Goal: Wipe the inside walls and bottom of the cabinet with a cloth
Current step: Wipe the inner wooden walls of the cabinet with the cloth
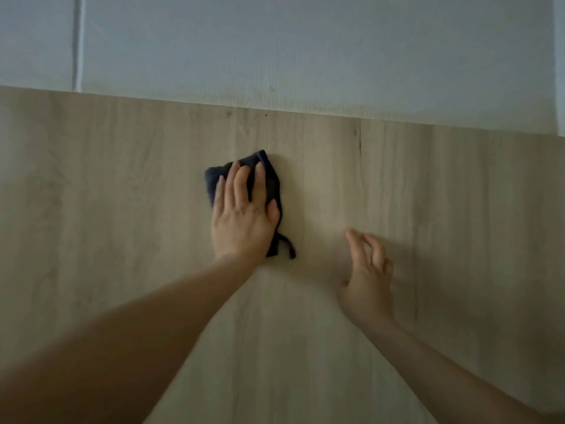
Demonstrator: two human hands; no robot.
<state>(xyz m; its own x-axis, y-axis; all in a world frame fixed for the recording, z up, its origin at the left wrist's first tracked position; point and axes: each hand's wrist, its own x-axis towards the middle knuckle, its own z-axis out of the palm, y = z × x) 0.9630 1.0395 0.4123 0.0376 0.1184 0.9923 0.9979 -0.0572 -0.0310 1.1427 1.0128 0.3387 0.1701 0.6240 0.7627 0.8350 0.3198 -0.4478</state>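
Note:
A dark blue cloth (270,179) lies bunched on the light wooden cabinet bottom (443,209), near the middle of the view. My left hand (241,215) presses flat on the cloth with straight fingers, covering most of it; a loop of the cloth sticks out by my wrist. To the right, my right hand (368,276) hovers or rests lightly over the bare wood with loosely curled fingers and holds nothing. The pale grey back wall (305,56) of the cabinet rises behind the wooden panel.
A vertical seam (77,41) runs down the grey wall at the far left. The wooden panel meets the grey wall along a slanted edge (275,110) across the upper part of the view.

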